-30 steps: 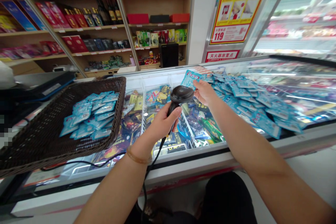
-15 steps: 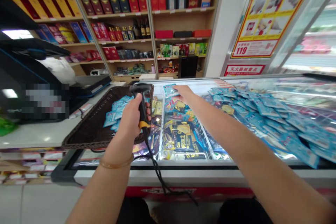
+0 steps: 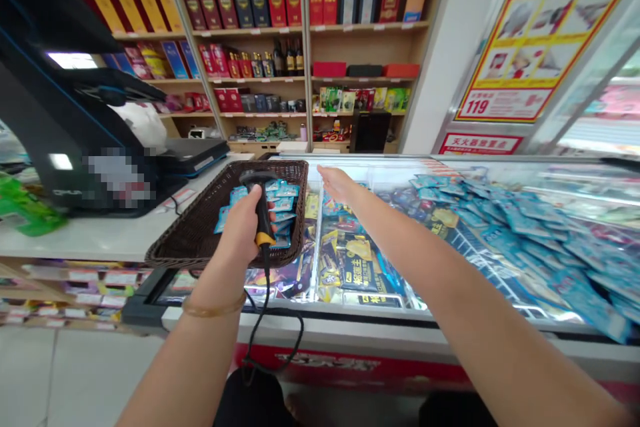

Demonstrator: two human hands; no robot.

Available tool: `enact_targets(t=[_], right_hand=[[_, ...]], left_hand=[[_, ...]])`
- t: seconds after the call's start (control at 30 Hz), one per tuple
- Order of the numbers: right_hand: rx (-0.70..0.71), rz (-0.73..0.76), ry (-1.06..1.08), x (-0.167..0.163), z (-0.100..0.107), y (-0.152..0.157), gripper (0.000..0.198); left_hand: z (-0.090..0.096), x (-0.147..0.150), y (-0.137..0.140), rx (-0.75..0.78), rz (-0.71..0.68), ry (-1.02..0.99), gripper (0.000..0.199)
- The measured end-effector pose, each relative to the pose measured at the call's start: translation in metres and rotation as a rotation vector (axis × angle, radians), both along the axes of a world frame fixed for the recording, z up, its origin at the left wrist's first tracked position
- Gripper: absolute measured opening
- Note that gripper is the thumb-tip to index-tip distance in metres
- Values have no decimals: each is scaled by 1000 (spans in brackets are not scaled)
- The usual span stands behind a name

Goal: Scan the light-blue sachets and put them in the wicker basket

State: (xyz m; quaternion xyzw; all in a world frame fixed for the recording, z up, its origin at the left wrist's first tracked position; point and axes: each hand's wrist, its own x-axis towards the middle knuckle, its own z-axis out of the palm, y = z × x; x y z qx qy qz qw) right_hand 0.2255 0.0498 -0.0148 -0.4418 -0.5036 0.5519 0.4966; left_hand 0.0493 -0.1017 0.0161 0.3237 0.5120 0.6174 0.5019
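My left hand (image 3: 241, 217) is wrapped round a black barcode scanner (image 3: 263, 213) with a yellow band near its cable. The scanner is over a dark brown wicker basket (image 3: 187, 237), in front of blue packets (image 3: 285, 203) piled inside. To the right of the basket's rim, my right hand (image 3: 336, 183) reaches over the glass-topped freezer with its fingers stretched out and no packet visible in them. Many more blue packets (image 3: 530, 230) lie in a spread heap on the glass at the right.
Under the freezer glass (image 3: 350, 310) are colourful packs in wire compartments. A black checkout machine (image 3: 100, 167) stands on the white counter (image 3: 107, 240) at left, beside a green package (image 3: 25, 203). Shelves of boxes (image 3: 250, 3) line the back. The scanner's cable (image 3: 260, 333) hangs over the freezer's front edge.
The blue packet that my right hand held is out of its fingers, and that hand has straightened. The scanner has shifted left over the basket. The whole view has moved slightly.
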Motion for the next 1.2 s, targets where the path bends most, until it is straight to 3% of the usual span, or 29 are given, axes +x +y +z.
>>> enact_targets(t=[0.17, 0.3, 0.43, 0.53, 0.73, 0.83, 0.97, 1.2], right_hand=[[-8, -197, -217, 99, -35, -11, 35], [-4, -334, -600, 178, -58, -27, 47], [21, -467, -942, 235, -67, -31, 46], [57, -473, -1207, 260, -67, -20, 48], [15, -450, -1509, 278, -71, 10, 65], [-95, -454, -1572, 277, -75, 23, 70], [-174, -416, -1606, 271, -81, 37, 63], [75, -230, -1563, 252, -77, 20, 47]], left_hand=[[-2, 50, 11, 29, -150, -66, 26], [-7, 98, 21, 16, -273, -91, 25], [-23, 142, 32, 24, -371, -96, 29], [-43, 163, 39, 56, -392, -104, 32], [-74, 165, 39, 65, -457, 12, 45], [-76, 161, 35, 62, -460, 40, 44], [-73, 161, 31, 68, -442, 43, 42], [-71, 161, 30, 40, -451, 39, 40]])
